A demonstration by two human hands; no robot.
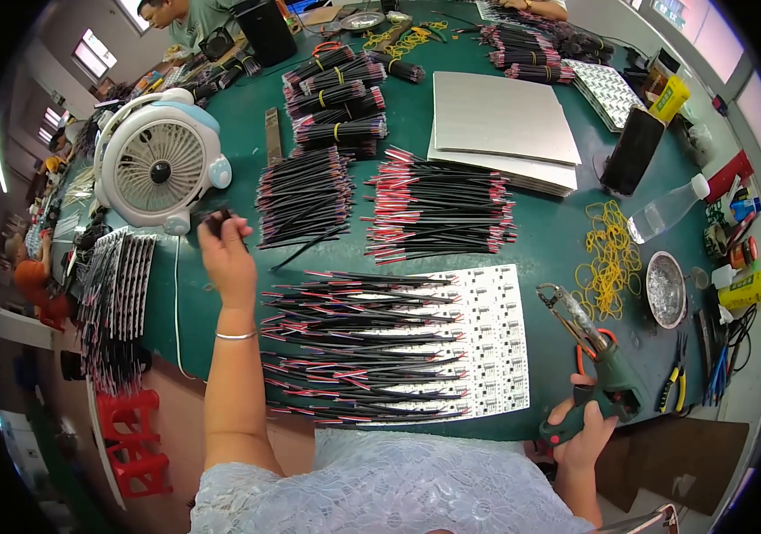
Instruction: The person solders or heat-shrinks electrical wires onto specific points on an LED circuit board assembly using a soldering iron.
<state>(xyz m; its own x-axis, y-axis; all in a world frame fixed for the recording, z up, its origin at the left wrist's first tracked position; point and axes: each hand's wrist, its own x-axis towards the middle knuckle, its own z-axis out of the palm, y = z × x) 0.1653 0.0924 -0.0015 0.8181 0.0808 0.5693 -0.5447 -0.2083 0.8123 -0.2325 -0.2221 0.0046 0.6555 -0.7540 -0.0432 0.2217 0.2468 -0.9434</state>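
My left hand reaches up beside the fan, its fingers curled around a small dark thing that I cannot make out. At the lower right, my right hand grips a green soldering gun, whose metal tip points up and to the left. In front of me lies a white circuit board sheet. Rows of black cables with red and white wire ends lie across its left part. Beyond it are two loose piles: cables with dark ends and cables with red ends.
A white and blue fan stands at the left, beside a cable-laden board. Tied cable bundles and metal-grey plates lie farther back. Yellow rubber bands, a metal bowl, a bottle and pliers are rightward.
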